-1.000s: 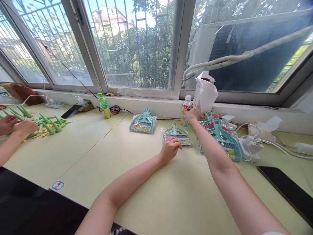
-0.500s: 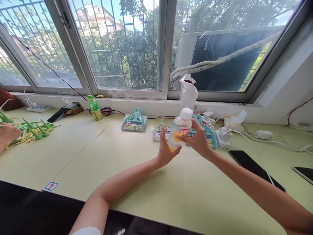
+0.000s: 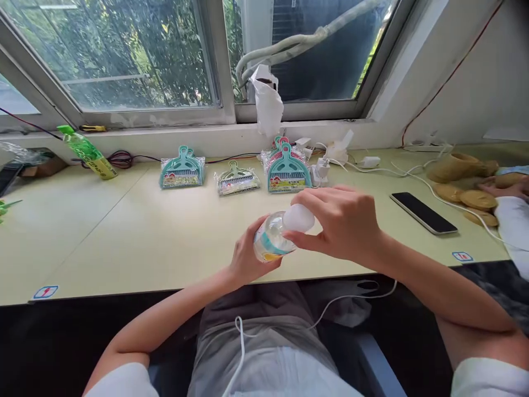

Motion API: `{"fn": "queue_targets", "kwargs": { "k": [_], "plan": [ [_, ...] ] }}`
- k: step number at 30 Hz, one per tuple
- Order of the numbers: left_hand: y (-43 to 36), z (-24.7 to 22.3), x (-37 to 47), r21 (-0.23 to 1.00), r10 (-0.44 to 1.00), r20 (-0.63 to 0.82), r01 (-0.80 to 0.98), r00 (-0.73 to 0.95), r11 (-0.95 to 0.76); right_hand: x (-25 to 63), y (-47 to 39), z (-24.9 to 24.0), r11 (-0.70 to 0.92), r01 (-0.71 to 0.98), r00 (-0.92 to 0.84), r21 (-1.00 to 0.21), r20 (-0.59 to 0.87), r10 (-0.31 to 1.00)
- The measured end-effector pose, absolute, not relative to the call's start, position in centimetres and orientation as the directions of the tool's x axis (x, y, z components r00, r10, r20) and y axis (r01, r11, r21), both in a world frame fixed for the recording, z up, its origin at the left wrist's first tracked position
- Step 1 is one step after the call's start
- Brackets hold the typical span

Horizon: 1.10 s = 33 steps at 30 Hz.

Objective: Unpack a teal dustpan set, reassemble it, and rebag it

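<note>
I hold a clear plastic drink bottle point(image 3: 270, 240) with a white cap point(image 3: 298, 217) over the near edge of the pale green table point(image 3: 165, 242). My left hand point(image 3: 247, 258) wraps around the bottle's body from below. My right hand point(image 3: 341, 220) grips the white cap with thumb and fingers. The bottle is tilted, cap toward the right.
Packaged teal mini dustpan sets point(image 3: 182, 168) point(image 3: 237, 180) point(image 3: 288, 171) lie near the window sill. A green bottle point(image 3: 87, 152) stands tilted at the back left. A black phone point(image 3: 424, 213) and white cables point(image 3: 417, 171) lie on the right. Another person's sleeve point(image 3: 512, 220) shows at the far right.
My right hand lifted the bottle from the back of the table and brought it toward me. My left hand took its body; my right hand moved to the cap. The view swung right.
</note>
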<state>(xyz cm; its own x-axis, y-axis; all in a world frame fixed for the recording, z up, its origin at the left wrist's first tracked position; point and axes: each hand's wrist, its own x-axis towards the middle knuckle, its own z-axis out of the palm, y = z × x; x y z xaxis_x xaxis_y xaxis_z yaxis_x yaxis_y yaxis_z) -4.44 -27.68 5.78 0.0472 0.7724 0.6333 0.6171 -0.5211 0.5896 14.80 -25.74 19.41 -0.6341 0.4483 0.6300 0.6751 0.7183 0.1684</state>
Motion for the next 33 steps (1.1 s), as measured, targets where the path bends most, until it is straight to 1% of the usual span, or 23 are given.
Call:
{"fn": "queue_targets", "kwargs": {
  "k": [3,6,9,11,14,16,17,19,21,23,25,27,30,33],
  "plan": [
    [-29.2,6.2,-3.9,0.53,0.708,0.705,0.626,0.049,-0.572,14.9,-28.1,20.9,0.633,0.714,-0.631,0.3,0.668,0.395],
    [-30.3,6.5,-3.5,0.483,0.651,0.756,0.613,0.068,-0.625,14.8,-30.1,22.0,0.567,0.715,-0.649,0.408,0.689,0.322],
    [-31.2,6.6,-3.2,0.435,0.574,0.815,0.571,0.079,-0.696,14.9,-31.6,22.5,0.576,0.668,-0.703,0.471,0.654,0.279],
    [-31.6,6.6,-3.2,0.406,0.521,0.848,0.513,0.099,-0.757,15.2,-32.2,22.3,0.636,0.613,-0.734,0.468,0.635,0.24],
    [-32.1,6.7,-3.5,0.389,0.48,0.852,0.361,0.209,-0.848,15.8,-32.9,21.4,0.74,0.54,-0.733,0.401,0.656,0.18],
    [-32.3,6.8,-4.0,0.414,0.475,0.832,0.249,0.286,-0.876,16.3,-33.2,20.7,0.777,0.521,-0.727,0.353,0.661,0.187],
    [-32.3,6.8,-4.2,0.446,0.488,0.808,0.199,0.329,-0.873,16.4,-33.3,20.4,0.791,0.511,-0.729,0.336,0.658,0.191],
    [-32.1,6.7,-4.6,0.561,0.541,0.702,0.109,0.463,-0.821,16.6,-33.4,20.0,0.825,0.468,-0.735,0.316,0.657,0.166],
    [-31.8,6.5,-4.9,0.714,0.571,0.52,0.044,0.635,-0.699,16.6,-33.3,19.9,0.876,0.373,-0.768,0.305,0.632,0.107],
    [-31.5,6.1,-5.0,0.837,0.518,0.337,0.002,0.787,-0.547,16.6,-33.1,20.1,0.93,0.223,-0.827,0.291,0.561,0.023],
    [-31.2,5.7,-5.1,0.907,0.425,0.23,-0.034,0.876,-0.42,16.6,-32.8,20.4,0.961,0.08,-0.881,0.265,0.47,-0.056],
    [-31.0,5.4,-5.2,0.945,0.378,0.192,-0.066,0.906,-0.321,16.7,-32.7,20.9,0.973,0.031,-0.922,0.227,0.383,-0.06],
    [-31.0,5.2,-5.7,0.975,0.429,0.181,-0.104,0.885,-0.198,17.4,-32.7,21.7,0.971,0.111,-0.96,0.21,0.274,0.051],
    [-31.0,5.1,-6.0,0.983,0.475,0.17,-0.113,0.864,-0.146,18.3,-33.1,22.2,0.944,0.183,-0.952,0.274,0.288,0.101]
  ]
}}
